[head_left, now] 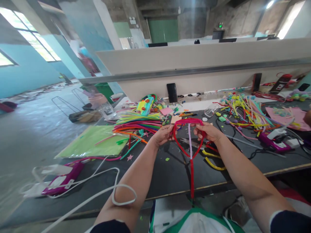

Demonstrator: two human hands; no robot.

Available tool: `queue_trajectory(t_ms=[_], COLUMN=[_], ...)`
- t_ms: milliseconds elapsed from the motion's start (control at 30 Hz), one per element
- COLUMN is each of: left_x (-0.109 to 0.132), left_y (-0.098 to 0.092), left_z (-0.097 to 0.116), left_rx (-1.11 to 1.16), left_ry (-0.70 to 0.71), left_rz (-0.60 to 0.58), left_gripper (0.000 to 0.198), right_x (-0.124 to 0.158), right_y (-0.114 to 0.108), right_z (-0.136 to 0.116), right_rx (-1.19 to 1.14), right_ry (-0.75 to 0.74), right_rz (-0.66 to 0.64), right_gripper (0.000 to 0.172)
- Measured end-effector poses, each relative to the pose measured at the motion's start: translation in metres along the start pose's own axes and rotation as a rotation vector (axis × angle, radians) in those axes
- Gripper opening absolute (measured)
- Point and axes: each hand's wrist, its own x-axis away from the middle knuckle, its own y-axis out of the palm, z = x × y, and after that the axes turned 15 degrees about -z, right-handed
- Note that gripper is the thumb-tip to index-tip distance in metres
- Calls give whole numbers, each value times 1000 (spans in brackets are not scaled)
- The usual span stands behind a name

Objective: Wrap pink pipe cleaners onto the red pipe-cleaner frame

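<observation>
White cable [114, 191] loops over the left forearm, nearest the lens. Far left on the bench [170, 174]: purple glue gun [62, 181], then a green sheet [93, 140] and a pile of pipe cleaners [138, 124].

Left hand [163, 134] pinches the left upper side of the red pipe-cleaner loop [181, 147]. Right hand [207, 131] pinches the right upper side. Fingers are closed on it, not spread. The loop is held up between both hands just above the bench, with its stem [191, 178] hanging toward the person and a pale strand [190, 142] down the middle.

Judging by this, it's the shaping step. Any further bend needs both pinches held firm and even.

Right of the hands: yellow pipe cleaner [213, 163], second glue gun [272, 142], pink sheet [286, 116].
</observation>
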Motion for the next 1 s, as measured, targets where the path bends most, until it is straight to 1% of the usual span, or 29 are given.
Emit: queue_trajectory(t_ms=[167, 333, 433, 500, 567, 600, 633, 667, 700, 767, 833, 900, 967, 1000], left_x=[1, 0, 0, 1, 2, 2, 3, 4, 5, 7, 9, 9, 10, 9], left_y=[0, -7, -10, -11, -13, -13, -14, -14, -15, -16, -18, -20, -22, -22], left_z=[0, -4, -4, -3, -1, 1, 2, 3, 4, 6, 7, 7, 7, 7], left_rx=[-39, -145, -129, -88, -53, -40, -29, -21, -15, -4, 10, 18, 18, 18], left_ry=[-41, -72, -80, -53, -14, 5, 18, 26, 31, 39, 48, 68, 89, 96], left_rz=[-56, -13, -8, 3, 29, 42, 53, 62, 70, 87, 97, 98, 95, 93], left_gripper=[40, 35, 34, 32, 30, 30, 30, 29, 29, 29, 28, 28, 28, 28], right_x=[0, 1, 0, -3, -7, -9, -11, -13, -14, -11, -3, 9, 23, 29], right_y=[0, 4, 3, -1, -7, -9, -11, -12, -12, -9, -2, 9, 23, 30], right_z=[-1, 0, -1, -2, -4, -4, -5, -5, -5, -4, -3, 0, 6, 10], right_rx=[0, -6, -43, -71, -51, -15, 36, 96, 159, 273, 373, 507, 728, 870], right_ry=[-10, -11, -27, -88, -150, -150, -112, -37, 59, 231, 293, 293, 383, 421], right_rz=[-24, -35, -6, 92, 277, 375, 449, 487, 491, 431, 358, 265, 172, 168], right_gripper=[32, 31, 31, 30, 26, 26, 29, 32, 34, 38, 49, 70, 88, 94])
